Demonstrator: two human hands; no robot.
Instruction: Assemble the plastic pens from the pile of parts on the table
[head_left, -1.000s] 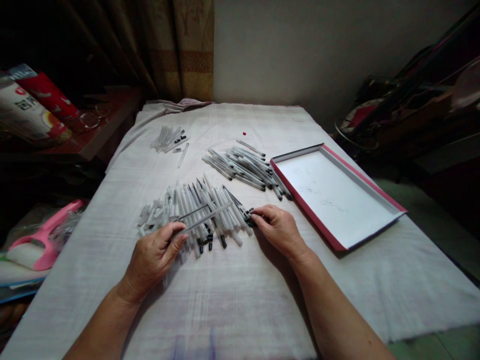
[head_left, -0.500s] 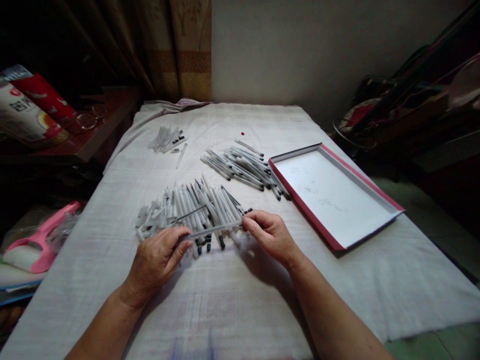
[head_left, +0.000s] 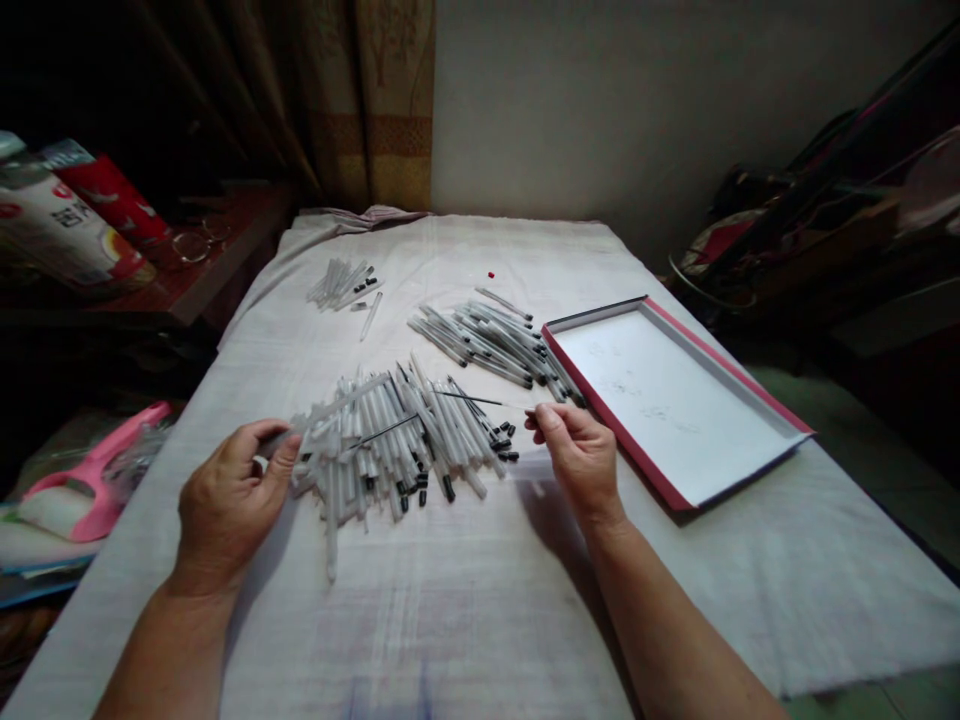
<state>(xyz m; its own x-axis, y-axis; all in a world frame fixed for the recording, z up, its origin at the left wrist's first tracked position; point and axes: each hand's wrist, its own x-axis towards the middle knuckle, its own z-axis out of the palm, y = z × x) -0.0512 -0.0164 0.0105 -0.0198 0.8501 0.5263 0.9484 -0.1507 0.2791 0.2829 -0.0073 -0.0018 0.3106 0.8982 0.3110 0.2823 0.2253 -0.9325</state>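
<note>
My left hand (head_left: 236, 490) is closed on the near end of a translucent pen barrel (head_left: 349, 398), which slants up to the right over the front pile of pen parts (head_left: 382, 440). Between the fingertips of my right hand (head_left: 577, 450) is a thin pen refill (head_left: 487, 401), its dark length pointing left across the pile's right end. The two pieces are apart. Clear barrels, dark refills and small black plugs (head_left: 510, 442) make up the front pile. Pale caps appear bunched at its left side, partly hidden by the left hand.
Pens with dark ends (head_left: 495, 345) lie behind the front pile, against a shallow red-edged box lid (head_left: 675, 400). Farther left is a small heap of clear pieces (head_left: 337, 283). A red bit (head_left: 491, 275) sits at the back. Eyeglasses (head_left: 191, 246) rest on a side table.
My hands have moved apart. The refill now shows out of the barrel in my right hand, while the barrel has gone left with my left hand. The view has shifted slightly.
</note>
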